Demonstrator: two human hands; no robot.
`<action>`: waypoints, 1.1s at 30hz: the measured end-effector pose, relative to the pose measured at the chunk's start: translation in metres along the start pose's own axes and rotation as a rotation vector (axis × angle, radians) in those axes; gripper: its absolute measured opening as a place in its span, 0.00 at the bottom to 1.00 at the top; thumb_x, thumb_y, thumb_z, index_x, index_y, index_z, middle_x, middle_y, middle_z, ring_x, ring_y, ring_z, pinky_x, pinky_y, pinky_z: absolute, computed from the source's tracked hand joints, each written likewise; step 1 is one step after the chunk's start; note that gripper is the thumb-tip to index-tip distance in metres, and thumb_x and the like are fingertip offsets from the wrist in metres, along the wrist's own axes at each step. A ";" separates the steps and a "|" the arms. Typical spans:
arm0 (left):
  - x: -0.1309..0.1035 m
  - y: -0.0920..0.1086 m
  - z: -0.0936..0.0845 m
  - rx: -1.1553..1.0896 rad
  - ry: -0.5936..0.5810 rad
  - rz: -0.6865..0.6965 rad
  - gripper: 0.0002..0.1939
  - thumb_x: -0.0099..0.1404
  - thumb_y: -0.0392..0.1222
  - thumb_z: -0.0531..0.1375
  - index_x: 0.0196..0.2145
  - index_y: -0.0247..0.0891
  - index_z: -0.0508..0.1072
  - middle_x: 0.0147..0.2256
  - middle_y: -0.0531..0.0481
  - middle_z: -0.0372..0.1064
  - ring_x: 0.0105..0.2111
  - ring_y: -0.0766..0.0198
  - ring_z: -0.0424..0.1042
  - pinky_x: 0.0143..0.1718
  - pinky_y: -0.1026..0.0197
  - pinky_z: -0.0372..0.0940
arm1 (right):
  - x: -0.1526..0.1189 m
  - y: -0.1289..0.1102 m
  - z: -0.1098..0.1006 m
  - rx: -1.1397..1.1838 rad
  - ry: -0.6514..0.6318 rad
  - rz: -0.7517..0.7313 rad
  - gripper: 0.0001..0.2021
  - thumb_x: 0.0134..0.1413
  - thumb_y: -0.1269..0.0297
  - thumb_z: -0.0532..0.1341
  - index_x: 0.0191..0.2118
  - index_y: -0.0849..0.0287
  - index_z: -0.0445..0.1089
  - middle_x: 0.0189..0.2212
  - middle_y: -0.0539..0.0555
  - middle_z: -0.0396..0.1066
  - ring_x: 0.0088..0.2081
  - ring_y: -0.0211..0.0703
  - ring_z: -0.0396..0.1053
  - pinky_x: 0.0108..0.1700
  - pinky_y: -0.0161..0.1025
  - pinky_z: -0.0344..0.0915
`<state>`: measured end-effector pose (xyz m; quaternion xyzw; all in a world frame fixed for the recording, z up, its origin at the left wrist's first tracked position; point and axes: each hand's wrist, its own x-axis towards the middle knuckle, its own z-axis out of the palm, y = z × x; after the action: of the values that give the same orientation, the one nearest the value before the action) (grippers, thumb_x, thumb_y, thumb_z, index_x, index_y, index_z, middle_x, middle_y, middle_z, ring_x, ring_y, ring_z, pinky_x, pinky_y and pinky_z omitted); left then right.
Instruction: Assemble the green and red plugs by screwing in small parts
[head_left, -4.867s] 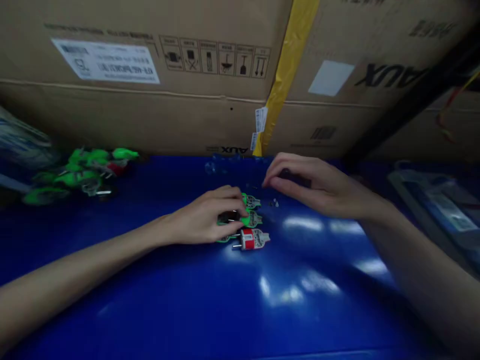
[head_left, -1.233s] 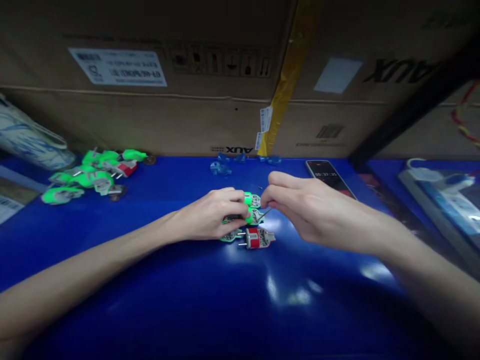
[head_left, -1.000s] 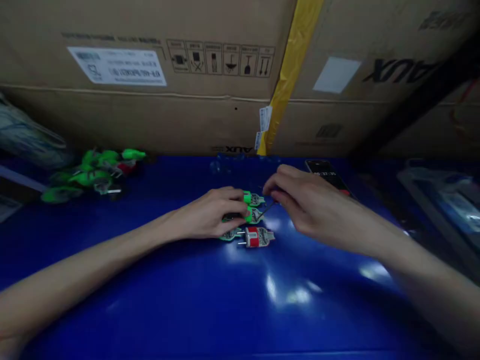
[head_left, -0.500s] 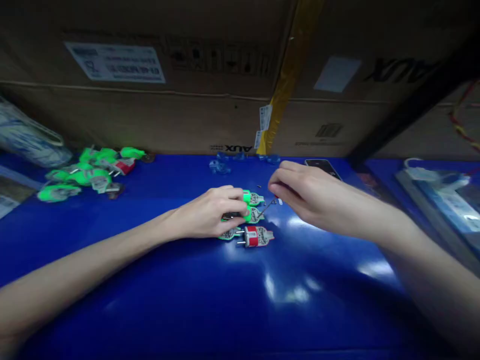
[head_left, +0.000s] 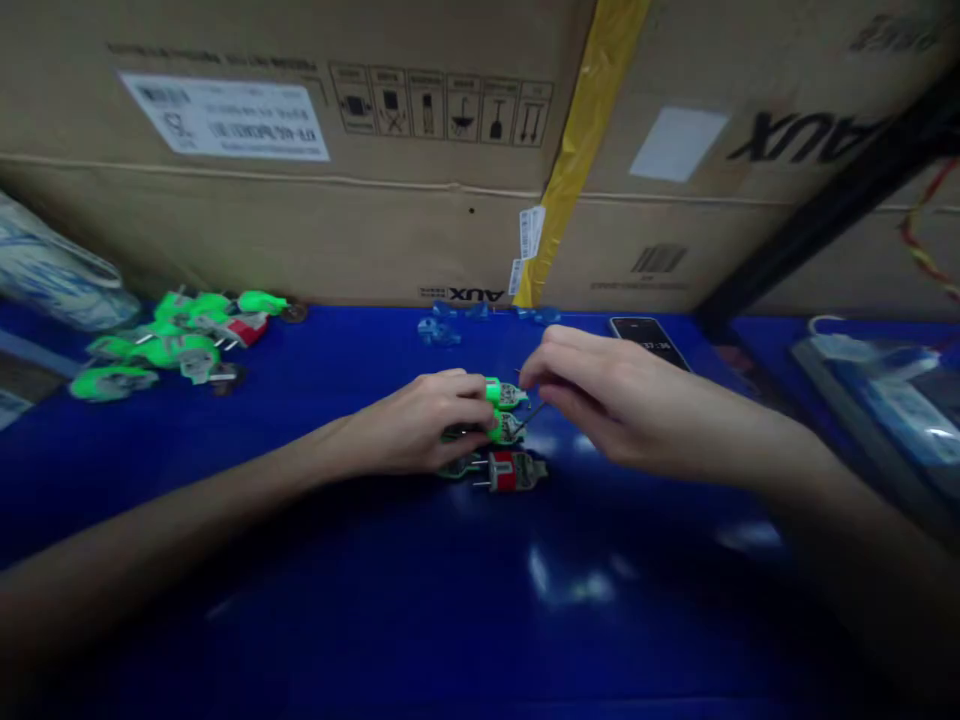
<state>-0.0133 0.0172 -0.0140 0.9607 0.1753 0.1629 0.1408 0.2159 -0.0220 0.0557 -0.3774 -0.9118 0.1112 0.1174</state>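
My left hand point(head_left: 442, 425) is closed round a green two-pin plug point(head_left: 496, 428), whose bare end with small parts inside faces right. Another green plug point(head_left: 493, 391) lies just beyond it. Partly under my left hand is a third plug point(head_left: 460, 467), and a red-banded plug point(head_left: 514, 471) rests nearest to me. My right hand point(head_left: 581, 380) is closed with fingertips pinched at the right of the plugs. A thin dark rod point(head_left: 528, 418) slants from the held plug's open end towards its thumb. What the pinch holds is too small to make out.
A pile of green plugs point(head_left: 176, 345), one with a red band, lies at the left on the blue table point(head_left: 420, 600). Clear blue plastic pieces point(head_left: 439, 330) lie by the big cardboard boxes point(head_left: 337, 230). A phone point(head_left: 646, 338) sits behind my right hand, left of a dark post point(head_left: 795, 215).
My right hand has moved a little left and closer to the plugs, covering the small white-and-red bit and the rod's upper end. My left hand stays on the green plug.
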 end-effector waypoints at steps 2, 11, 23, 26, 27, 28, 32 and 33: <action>0.000 0.000 0.000 0.009 -0.004 0.009 0.07 0.69 0.37 0.57 0.36 0.35 0.75 0.35 0.48 0.67 0.36 0.63 0.67 0.38 0.64 0.60 | 0.000 0.003 0.003 -0.084 0.029 0.136 0.09 0.65 0.68 0.52 0.36 0.62 0.67 0.33 0.54 0.67 0.32 0.40 0.62 0.35 0.38 0.56; -0.001 0.000 0.000 -0.045 0.015 -0.005 0.07 0.69 0.37 0.57 0.36 0.36 0.76 0.36 0.47 0.69 0.37 0.63 0.68 0.39 0.65 0.62 | -0.004 -0.007 -0.004 -0.001 -0.095 -0.150 0.14 0.53 0.83 0.50 0.37 0.62 0.69 0.34 0.54 0.64 0.31 0.38 0.60 0.32 0.34 0.55; 0.000 -0.001 0.000 -0.028 0.010 -0.012 0.07 0.69 0.37 0.58 0.37 0.36 0.76 0.35 0.48 0.68 0.37 0.64 0.68 0.38 0.65 0.61 | -0.003 0.002 0.001 -0.064 -0.009 0.019 0.09 0.63 0.72 0.52 0.36 0.61 0.68 0.32 0.54 0.67 0.31 0.40 0.63 0.33 0.37 0.55; -0.001 0.000 0.000 -0.036 0.000 -0.010 0.07 0.69 0.37 0.57 0.38 0.36 0.76 0.36 0.47 0.69 0.38 0.63 0.69 0.40 0.65 0.62 | -0.004 -0.002 -0.002 0.012 -0.080 -0.150 0.11 0.60 0.78 0.50 0.37 0.61 0.68 0.35 0.54 0.64 0.32 0.38 0.61 0.33 0.34 0.57; -0.001 0.000 0.000 -0.032 0.001 -0.009 0.07 0.69 0.37 0.58 0.38 0.36 0.76 0.36 0.47 0.69 0.38 0.63 0.69 0.40 0.65 0.62 | -0.005 -0.003 -0.002 0.025 -0.075 -0.163 0.11 0.60 0.78 0.50 0.37 0.61 0.68 0.35 0.54 0.64 0.32 0.38 0.61 0.33 0.34 0.57; -0.001 0.000 0.000 -0.027 0.003 -0.005 0.07 0.69 0.37 0.58 0.38 0.35 0.76 0.35 0.47 0.68 0.38 0.62 0.69 0.40 0.64 0.62 | -0.004 -0.002 -0.001 0.025 -0.052 -0.151 0.09 0.61 0.76 0.51 0.37 0.61 0.68 0.35 0.54 0.63 0.32 0.38 0.62 0.34 0.34 0.58; -0.001 -0.001 0.000 -0.008 0.014 0.001 0.07 0.69 0.37 0.58 0.37 0.35 0.76 0.35 0.47 0.67 0.36 0.63 0.68 0.38 0.64 0.61 | -0.002 0.004 0.004 -0.082 0.068 0.040 0.08 0.65 0.66 0.54 0.37 0.62 0.68 0.33 0.54 0.65 0.32 0.40 0.63 0.34 0.37 0.57; 0.000 -0.001 0.000 -0.005 0.012 0.003 0.07 0.69 0.37 0.58 0.37 0.36 0.76 0.35 0.48 0.67 0.36 0.63 0.67 0.37 0.65 0.61 | -0.001 0.006 0.004 -0.091 0.066 0.051 0.08 0.65 0.66 0.54 0.37 0.62 0.68 0.32 0.54 0.66 0.32 0.40 0.63 0.34 0.37 0.57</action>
<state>-0.0138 0.0178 -0.0148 0.9596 0.1743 0.1692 0.1421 0.2196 -0.0195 0.0505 -0.4088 -0.9017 0.0601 0.1274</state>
